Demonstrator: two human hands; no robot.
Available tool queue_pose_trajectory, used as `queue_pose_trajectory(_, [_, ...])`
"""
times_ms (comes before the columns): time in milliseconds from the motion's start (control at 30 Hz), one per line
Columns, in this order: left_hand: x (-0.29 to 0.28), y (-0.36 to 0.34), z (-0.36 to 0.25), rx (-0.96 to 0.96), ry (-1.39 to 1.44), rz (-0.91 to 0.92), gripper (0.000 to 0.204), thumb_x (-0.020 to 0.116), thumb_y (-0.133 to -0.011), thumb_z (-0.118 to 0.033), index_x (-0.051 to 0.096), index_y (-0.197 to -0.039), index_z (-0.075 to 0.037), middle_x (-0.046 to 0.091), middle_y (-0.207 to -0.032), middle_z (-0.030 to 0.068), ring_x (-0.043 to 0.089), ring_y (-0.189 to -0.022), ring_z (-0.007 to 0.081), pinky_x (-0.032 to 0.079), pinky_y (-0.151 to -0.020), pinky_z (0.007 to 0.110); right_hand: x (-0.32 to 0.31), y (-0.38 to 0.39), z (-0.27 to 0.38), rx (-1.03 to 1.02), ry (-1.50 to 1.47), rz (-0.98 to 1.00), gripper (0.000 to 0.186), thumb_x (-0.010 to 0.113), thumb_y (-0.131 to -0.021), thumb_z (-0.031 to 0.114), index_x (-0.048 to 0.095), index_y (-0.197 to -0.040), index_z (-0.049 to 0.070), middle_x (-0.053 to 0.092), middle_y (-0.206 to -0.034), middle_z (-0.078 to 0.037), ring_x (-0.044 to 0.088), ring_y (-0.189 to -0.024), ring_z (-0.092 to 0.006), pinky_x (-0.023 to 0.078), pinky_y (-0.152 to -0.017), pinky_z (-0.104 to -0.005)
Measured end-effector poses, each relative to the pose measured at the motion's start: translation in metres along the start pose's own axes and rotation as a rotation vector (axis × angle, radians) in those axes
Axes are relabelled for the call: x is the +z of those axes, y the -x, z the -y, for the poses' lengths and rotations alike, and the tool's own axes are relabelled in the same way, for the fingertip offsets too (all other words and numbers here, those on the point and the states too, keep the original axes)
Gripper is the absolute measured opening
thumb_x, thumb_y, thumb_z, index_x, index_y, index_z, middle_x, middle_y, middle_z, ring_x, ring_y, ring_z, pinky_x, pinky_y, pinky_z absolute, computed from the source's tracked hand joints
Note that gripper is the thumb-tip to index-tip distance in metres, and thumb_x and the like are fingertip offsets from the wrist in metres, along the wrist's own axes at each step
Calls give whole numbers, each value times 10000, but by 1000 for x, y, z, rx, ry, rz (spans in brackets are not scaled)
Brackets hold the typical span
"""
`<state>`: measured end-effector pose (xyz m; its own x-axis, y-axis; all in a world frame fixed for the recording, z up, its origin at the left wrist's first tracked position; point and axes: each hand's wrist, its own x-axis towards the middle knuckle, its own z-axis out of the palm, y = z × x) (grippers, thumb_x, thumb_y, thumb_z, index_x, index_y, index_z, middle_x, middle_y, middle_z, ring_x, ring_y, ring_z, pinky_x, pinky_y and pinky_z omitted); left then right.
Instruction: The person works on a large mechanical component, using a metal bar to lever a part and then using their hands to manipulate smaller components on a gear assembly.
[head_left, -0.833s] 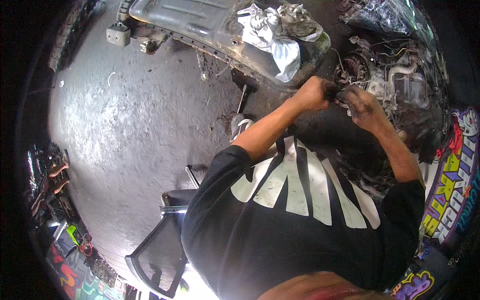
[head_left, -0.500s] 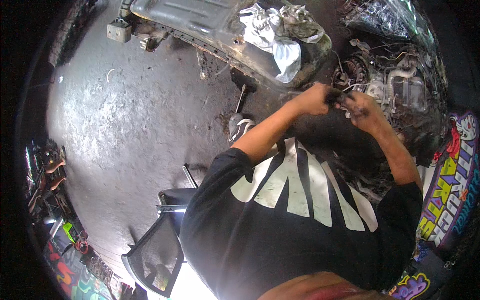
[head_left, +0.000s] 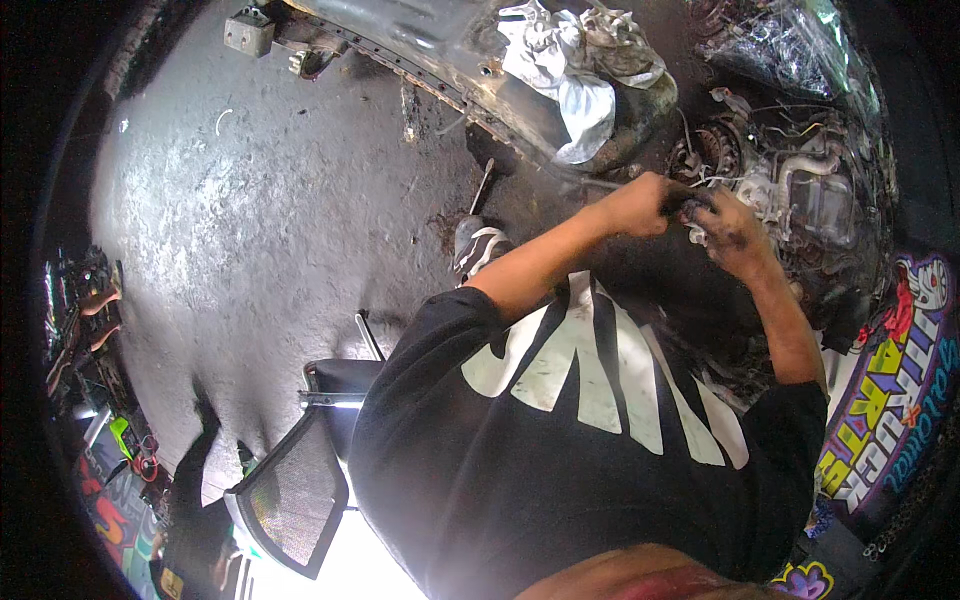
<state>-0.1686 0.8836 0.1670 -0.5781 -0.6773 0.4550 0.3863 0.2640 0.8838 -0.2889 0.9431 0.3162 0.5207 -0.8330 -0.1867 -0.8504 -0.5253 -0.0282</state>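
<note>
Left hand: here at two o'clock in the view, the left hand (head_left: 638,205) is curled in, knuckles up, its dark-smudged fingers aimed at the other hand.
Right hand: just along, between two and three, the right hand (head_left: 735,232) bends its blackened fingers inward to meet it, tips right up against each other!
Grip: whatever sits between those fingertips is too small and dark to make out, so I cannot tell what, if anything, they pinch.
Engine: at three o'clock from the hands lies a greasy engine assembly (head_left: 822,205), a pale bent pipe (head_left: 785,190) running over it.
Round part: one o'clock from the fingertips, near them, a round ribbed part (head_left: 718,148) with a thin wire by it.
Metal body: up at ten, a long dark metal panel (head_left: 440,48), its edge dotted with holes.
Rags: crumpled whitish rags (head_left: 580,65) drape over that panel's near end, eleven o'clock from the hands.
Floor: out at nine, a slim tool (head_left: 482,187) on the grey floor (head_left: 270,220), its lower end beside a patterned shoe (head_left: 482,250).
Edges: a mesh-backed chair (head_left: 285,490) at eight, a painted board (head_left: 890,400) between four and five, shiny plastic wrap (head_left: 785,50) at one.
</note>
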Motion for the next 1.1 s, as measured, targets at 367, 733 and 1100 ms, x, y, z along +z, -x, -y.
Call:
queue_pose_trajectory(367, [11, 3, 3, -34, -190, -53, 319, 627, -545, -108, 611, -854, -32, 577, -741, 202, 545, -718, 379, 450, -634, 394, 33, 8, -6, 381, -2, -158, 193, 603, -731, 70, 559, -914, 26, 573, -875, -151, 564, -674, -330, 455, -583, -374])
queue_pose_trajectory(733, [-3, 103, 183, -1472, 294, -653, 456, 571, -799, -417, 623, -914, 22, 610, -841, 115, 557, -757, 230, 435, -690, 353, 41, 28, 6, 410, -115, -216, 123, 606, -738, 95, 558, -828, 27, 580, -726, -128, 581, -625, -321, 460, -519, -387])
queue_pose_trajectory(1100, [70, 151, 276, -1604, 168, -882, 538, 492, -830, -447, 570, -977, 64, 594, -926, 224, 580, -850, 345, 438, -709, 437, 53, 85, 1, 438, -303, -276, 136, 613, -740, 84, 593, -856, 15, 601, -749, -141, 588, -594, -301, 462, -500, -345])
